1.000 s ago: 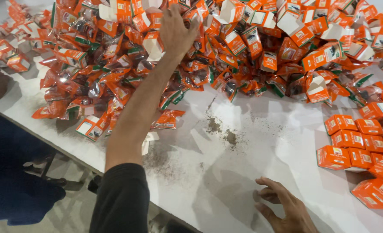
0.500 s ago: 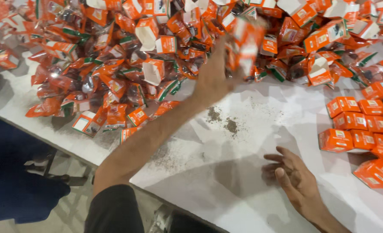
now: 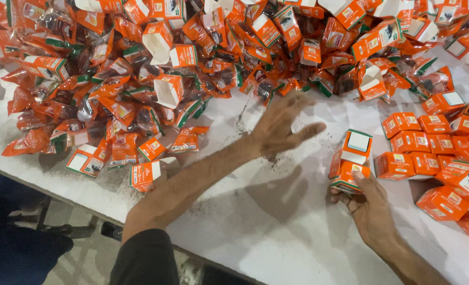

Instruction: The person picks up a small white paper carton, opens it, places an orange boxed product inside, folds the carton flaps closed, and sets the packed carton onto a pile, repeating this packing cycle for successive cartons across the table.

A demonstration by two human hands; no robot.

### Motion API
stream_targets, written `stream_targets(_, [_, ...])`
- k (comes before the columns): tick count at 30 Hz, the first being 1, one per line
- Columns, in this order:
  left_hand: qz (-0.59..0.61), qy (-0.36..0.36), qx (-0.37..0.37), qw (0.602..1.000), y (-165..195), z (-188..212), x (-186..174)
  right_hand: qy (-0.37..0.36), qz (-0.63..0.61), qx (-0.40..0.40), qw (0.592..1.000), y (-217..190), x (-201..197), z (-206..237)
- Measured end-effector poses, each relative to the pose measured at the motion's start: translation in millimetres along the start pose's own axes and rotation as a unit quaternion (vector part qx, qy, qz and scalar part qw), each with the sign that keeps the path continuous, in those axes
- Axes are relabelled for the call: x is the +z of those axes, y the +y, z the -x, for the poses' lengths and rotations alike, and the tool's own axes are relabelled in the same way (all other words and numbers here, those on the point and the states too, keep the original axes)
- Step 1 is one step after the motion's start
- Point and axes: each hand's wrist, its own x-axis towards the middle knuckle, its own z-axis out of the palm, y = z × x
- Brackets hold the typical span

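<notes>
My right hand (image 3: 369, 203) grips a small orange and white carton (image 3: 349, 161), its top flap open, standing on the white table (image 3: 255, 232). My left hand (image 3: 279, 126) hovers over the table just left of that carton, fingers spread, holding nothing. Its forearm stretches from a dark sleeve (image 3: 142, 261) at the bottom. A big heap of orange cartons and clear sachets (image 3: 203, 58) lies right behind the left hand.
Closed orange cartons lie in rows (image 3: 430, 142) at the right, next to the held carton. Dark crumbs (image 3: 245, 119) are scattered on the table near the left hand. The table's near edge (image 3: 60, 192) runs diagonally at the lower left, with floor below.
My left hand pulled back from the heap with a carton and brought it right. That carton now sits in my right hand; the left hand has let go.
</notes>
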Motion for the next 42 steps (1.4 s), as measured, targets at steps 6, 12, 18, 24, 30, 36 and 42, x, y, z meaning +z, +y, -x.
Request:
stream_targets(6, [0.117, -0.126, 0.05, 0.984, 14, -7, 34, -0.086, 0.317, -0.09, 0.94, 10, -4, 4])
stream_targets(12, [-0.141, 0.251, 0.047, 0.957, -31, -92, -41, -0.051, 0.295, -0.076, 0.951, 21, -15, 4])
stream_targets(18, [-0.45, -0.063, -0.057, 0.889, -44, -57, -45, -0.075, 0.211, -0.215, 0.951, 34, -18, -14])
stream_targets(24, [-0.382, 0.026, 0.028, 0.923, -75, -39, -36, -0.02, 0.428, -0.134, 0.894, 39, -18, -21])
stream_targets(30, [-0.271, 0.007, 0.0, 0.963, -53, -31, 0, 0.046, 0.581, -0.207, 0.786, 35, -22, -13])
stream_targets(36, [0.003, 0.127, 0.204, 0.971, 23, 32, 31, -0.024, 0.341, -0.223, 0.913, 28, -16, -8])
stream_targets(42, [0.061, 0.094, 0.454, 0.884, 36, 75, 37, 0.027, 0.513, -0.049, 0.856, 31, -11, 17])
